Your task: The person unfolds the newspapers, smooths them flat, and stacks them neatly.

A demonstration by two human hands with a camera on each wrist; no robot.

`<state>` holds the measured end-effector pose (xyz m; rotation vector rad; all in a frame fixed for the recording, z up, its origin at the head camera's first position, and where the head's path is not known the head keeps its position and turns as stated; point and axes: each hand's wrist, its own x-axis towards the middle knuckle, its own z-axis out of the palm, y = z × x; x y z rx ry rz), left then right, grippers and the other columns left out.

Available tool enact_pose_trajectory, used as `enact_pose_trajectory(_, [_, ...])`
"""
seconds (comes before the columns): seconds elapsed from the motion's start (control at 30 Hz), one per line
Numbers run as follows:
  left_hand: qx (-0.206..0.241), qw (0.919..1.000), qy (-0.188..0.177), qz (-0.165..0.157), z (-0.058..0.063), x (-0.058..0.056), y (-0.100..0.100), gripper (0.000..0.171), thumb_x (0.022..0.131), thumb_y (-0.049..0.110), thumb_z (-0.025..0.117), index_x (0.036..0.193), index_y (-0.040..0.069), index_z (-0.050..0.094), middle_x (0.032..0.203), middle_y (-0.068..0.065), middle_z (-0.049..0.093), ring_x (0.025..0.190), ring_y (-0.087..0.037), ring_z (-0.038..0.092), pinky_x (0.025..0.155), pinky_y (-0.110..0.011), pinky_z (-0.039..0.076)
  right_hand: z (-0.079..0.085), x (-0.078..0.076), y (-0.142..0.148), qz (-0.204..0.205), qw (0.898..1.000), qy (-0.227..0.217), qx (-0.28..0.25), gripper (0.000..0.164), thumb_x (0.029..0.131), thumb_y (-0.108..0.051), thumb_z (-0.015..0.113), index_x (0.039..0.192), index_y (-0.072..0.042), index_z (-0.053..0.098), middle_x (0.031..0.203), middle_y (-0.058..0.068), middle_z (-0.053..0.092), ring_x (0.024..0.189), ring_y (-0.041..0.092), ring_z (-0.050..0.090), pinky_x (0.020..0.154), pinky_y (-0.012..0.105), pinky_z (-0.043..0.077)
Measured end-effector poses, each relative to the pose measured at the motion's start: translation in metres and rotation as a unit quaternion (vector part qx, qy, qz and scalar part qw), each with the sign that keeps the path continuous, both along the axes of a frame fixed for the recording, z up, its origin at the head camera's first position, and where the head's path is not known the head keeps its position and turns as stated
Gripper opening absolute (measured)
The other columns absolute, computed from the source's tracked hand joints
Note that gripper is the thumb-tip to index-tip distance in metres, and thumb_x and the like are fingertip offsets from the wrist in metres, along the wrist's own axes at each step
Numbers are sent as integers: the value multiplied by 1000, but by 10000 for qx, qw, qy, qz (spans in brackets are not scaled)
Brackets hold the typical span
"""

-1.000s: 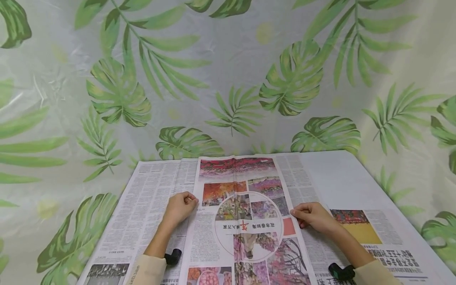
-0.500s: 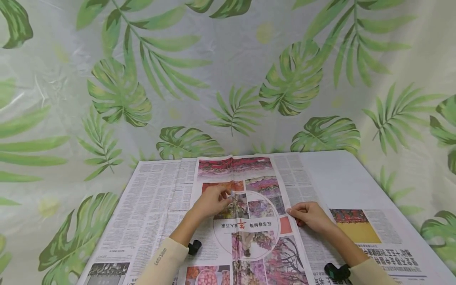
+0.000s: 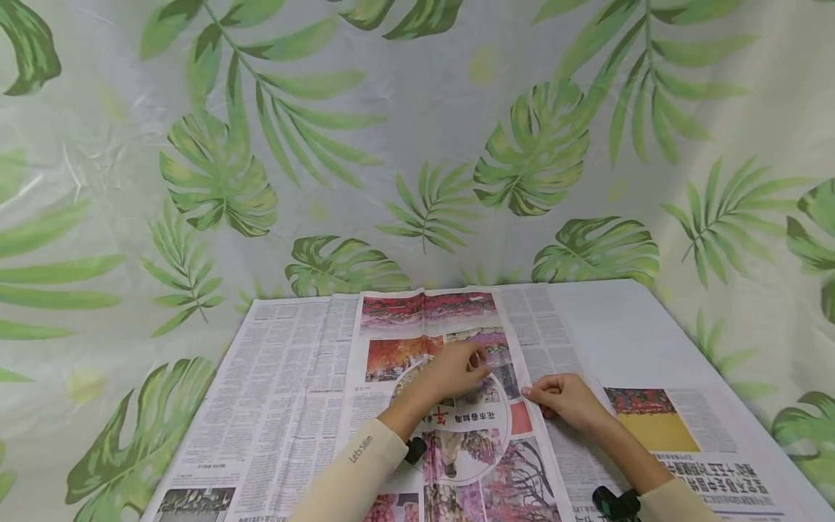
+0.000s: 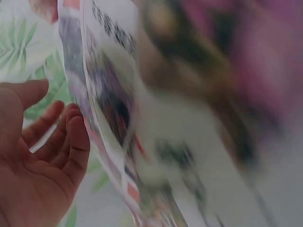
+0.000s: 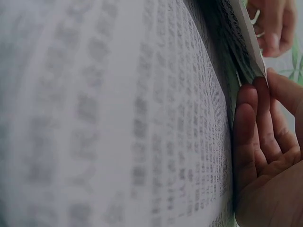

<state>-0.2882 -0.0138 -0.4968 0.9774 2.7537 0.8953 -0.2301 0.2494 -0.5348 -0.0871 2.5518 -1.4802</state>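
A folded newspaper [image 3: 525, 464] with colourful flower photos and a printed circle lies lengthwise in the middle of the table in the head view. My right hand [image 3: 567, 399] pinches its right edge; in the right wrist view the edge sits between thumb [image 5: 283, 90] and fingers, slightly lifted. My left hand [image 3: 453, 370] is over the upper part of the printed circle, just left of the right hand. Its fingers [image 4: 78, 137] are loosely bent, with the thumb apart and nothing between them. Whether they touch the paper I cannot tell.
More newspaper sheets [image 3: 280, 377] cover the table beneath, on both sides. A white table surface [image 3: 607, 319] shows at the back right. Behind the table hangs a leaf-patterned curtain [image 3: 417, 145]. Dark wrist cameras [image 3: 616, 502] sit at both cuffs.
My left hand has swept right from the newspaper's left edge across to the printed circle. The right hand keeps its pinch on the right edge and has shifted slightly left with it.
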Motion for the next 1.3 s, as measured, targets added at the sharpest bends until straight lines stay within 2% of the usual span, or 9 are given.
enact_pose_trajectory(0.07, [183,9992,-309,201,-1,0,13,27,104,39,61,93,16,70,74,6,61,60,-7,55,56,-23,46,0,0,0,2,10000,15,-4,34,97,-37,73,100,-4,78,68,3,65,66,17,59,65,30,54])
enact_pose_trajectory(0.13, [263,9968,-639,395,-2,1,24,42,103,46,60,71,18,63,56,8,48,46,-8,43,46,-24,38,0,0,0,37,10000,31,-37,34,97,-37,73,101,-4,78,69,3,66,67,17,60,66,31,54])
enact_pose_trajectory(0.23, [287,9918,-1080,616,-5,2,37,62,101,56,59,52,20,47,42,7,32,36,-9,31,38,-26,30,0,-1,-1,156,9998,58,-102,34,97,-36,73,101,-3,77,70,4,67,68,17,61,66,31,55])
enact_pose_trajectory(0.33, [271,9878,-1316,789,-8,5,46,69,98,59,60,45,21,41,38,7,29,32,-10,29,36,-26,29,-1,-1,-2,291,9994,63,-164,34,97,-35,73,100,-2,76,69,5,67,67,16,61,65,31,55])
enact_pose_trajectory(0.57, [92,9843,-1476,965,-12,10,51,65,92,60,69,44,21,48,38,7,39,34,-9,36,37,-26,31,-3,-1,-3,420,9985,113,-331,31,96,-30,74,98,0,77,68,3,67,65,12,60,64,29,54])
enact_pose_trajectory(0.77, [183,9836,-1566,872,-13,9,51,55,91,54,71,49,20,59,41,7,50,37,-10,44,39,-26,36,-2,0,-4,365,9985,142,-383,28,96,-27,75,98,1,77,70,1,70,65,11,61,63,29,54])
enact_pose_trajectory(0.93, [26,9881,-1330,773,-15,8,56,52,91,57,70,53,22,61,42,7,51,37,-9,44,39,-25,35,-5,-1,-4,466,9978,117,-462,26,97,-23,73,100,3,76,81,4,76,71,10,66,65,29,56])
enact_pose_trajectory(1.17, [-119,9950,-655,740,-13,9,62,28,89,41,68,66,26,65,58,8,58,49,-10,49,46,-23,40,-10,-2,-2,551,9975,236,-377,23,99,-18,69,102,4,76,85,11,77,71,10,65,64,29,55])
enact_pose_trajectory(1.3, [39,9953,-571,784,-12,10,63,23,85,34,69,64,25,66,56,9,59,47,-10,47,45,-22,39,-6,-2,-1,537,9973,212,-461,25,99,-21,70,102,2,76,83,10,76,70,9,64,65,29,55])
